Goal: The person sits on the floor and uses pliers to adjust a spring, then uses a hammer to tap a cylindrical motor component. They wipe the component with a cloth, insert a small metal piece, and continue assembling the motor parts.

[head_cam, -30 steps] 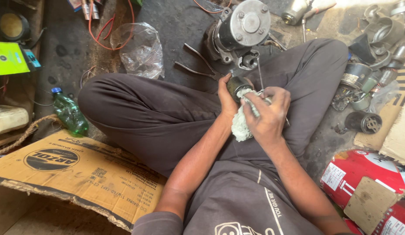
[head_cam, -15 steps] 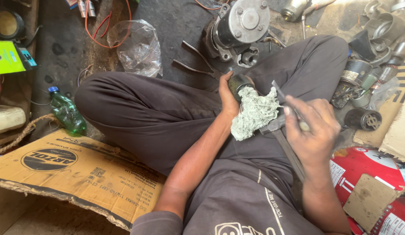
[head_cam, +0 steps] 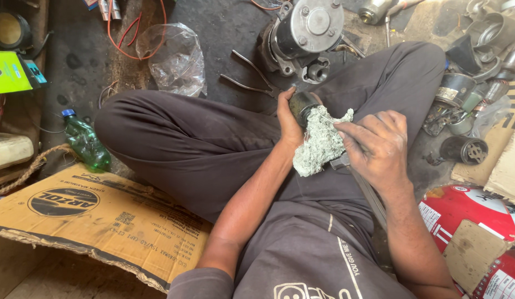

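Observation:
I sit cross-legged on the floor in dark trousers. My left hand (head_cam: pixel 289 122) grips a small dark cylindrical metal part (head_cam: pixel 302 104) above my lap. A pale green wad of cotton waste (head_cam: pixel 318 143) hangs against that part. My right hand (head_cam: pixel 374 147) pinches the wad's upper edge with its fingertips and also holds a flat metal strip (head_cam: pixel 361 182) that runs down along my lap. Both hands are close together, just in front of a large grey motor housing (head_cam: pixel 307 30) on the floor.
Pliers (head_cam: pixel 249 75) lie by the motor. A crumpled clear plastic bag (head_cam: pixel 171 58), red wires and a green bottle (head_cam: pixel 85 143) lie to the left, above a flattened cardboard box (head_cam: pixel 97 216). Several metal parts (head_cam: pixel 465 88) and red cans (head_cam: pixel 468 213) crowd the right side.
My right hand swung out to the right away from the part, then came back toward the wad. The cotton waste now hangs looser below the part. My left hand stayed in place.

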A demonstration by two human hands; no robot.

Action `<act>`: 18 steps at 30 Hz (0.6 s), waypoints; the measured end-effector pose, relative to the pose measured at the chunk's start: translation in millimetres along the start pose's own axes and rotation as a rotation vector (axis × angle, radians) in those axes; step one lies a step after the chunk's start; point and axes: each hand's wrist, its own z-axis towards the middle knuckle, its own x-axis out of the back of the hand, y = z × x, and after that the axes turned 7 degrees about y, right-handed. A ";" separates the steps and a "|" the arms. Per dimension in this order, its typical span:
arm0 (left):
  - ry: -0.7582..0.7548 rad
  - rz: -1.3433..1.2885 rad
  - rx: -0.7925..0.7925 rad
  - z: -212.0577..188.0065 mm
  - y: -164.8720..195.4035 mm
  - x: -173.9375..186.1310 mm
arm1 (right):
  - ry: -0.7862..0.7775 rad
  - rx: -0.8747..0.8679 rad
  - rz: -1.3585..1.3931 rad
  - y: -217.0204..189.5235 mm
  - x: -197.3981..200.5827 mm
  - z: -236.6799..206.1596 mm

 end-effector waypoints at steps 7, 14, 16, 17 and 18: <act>0.062 0.024 -0.052 -2.3 -0.1 -7.6 | 0.031 0.104 -0.109 -0.8 -4.0 -3.3; 0.063 0.131 -0.130 -18.8 0.3 -15.3 | 0.018 0.018 -0.139 -19.4 -27.7 -18.5; 0.044 0.126 -0.131 -21.2 0.5 -15.7 | -0.024 -0.036 -0.033 -23.4 -30.0 -22.1; 0.030 0.090 -0.120 -20.7 0.9 -15.5 | -0.044 -0.063 0.019 -24.2 -30.2 -22.6; 0.019 0.054 -0.109 -20.2 1.4 -14.6 | -0.034 -0.142 0.147 -24.5 -29.9 -22.6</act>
